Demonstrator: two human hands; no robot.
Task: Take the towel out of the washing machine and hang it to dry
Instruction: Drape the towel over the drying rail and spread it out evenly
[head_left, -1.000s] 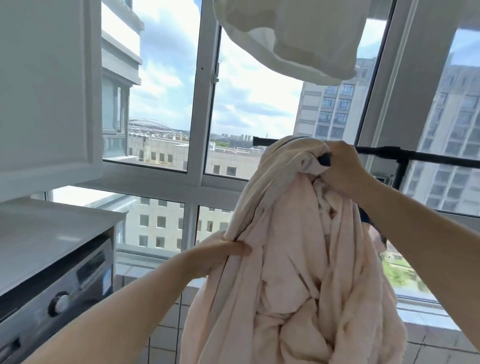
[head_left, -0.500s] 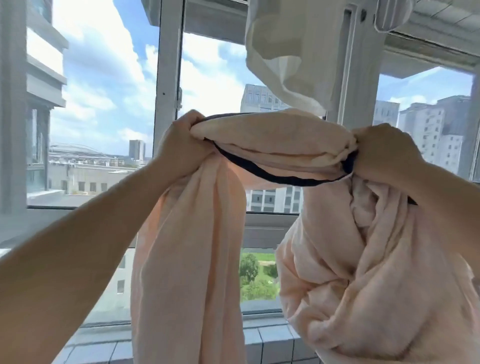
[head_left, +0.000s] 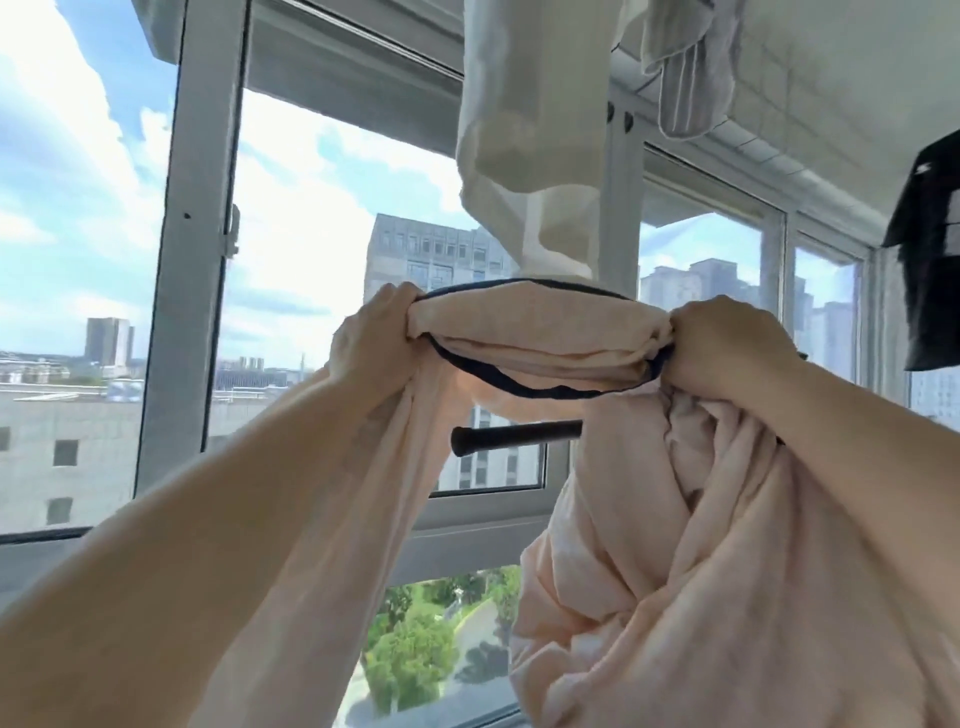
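Note:
A large pale pink towel with a dark blue hem is stretched between my two hands at chest height. My left hand grips its upper edge on the left. My right hand grips the bunched edge on the right. One length hangs down under my left hand; a thick crumpled mass hangs under my right. A black drying rod runs horizontally just below the held edge, its left end showing between the two hanging parts. The towel's held edge is above the rod and not resting on it.
A white garment hangs from above, right over the towel. A grey striped cloth and a black garment hang at the upper right. Large windows with grey frames stand behind, buildings and trees beyond.
My left hand moved up from the towel's side to its top edge and spread it out. The view swung right, away from the washing machine. The towel rose above the rod.

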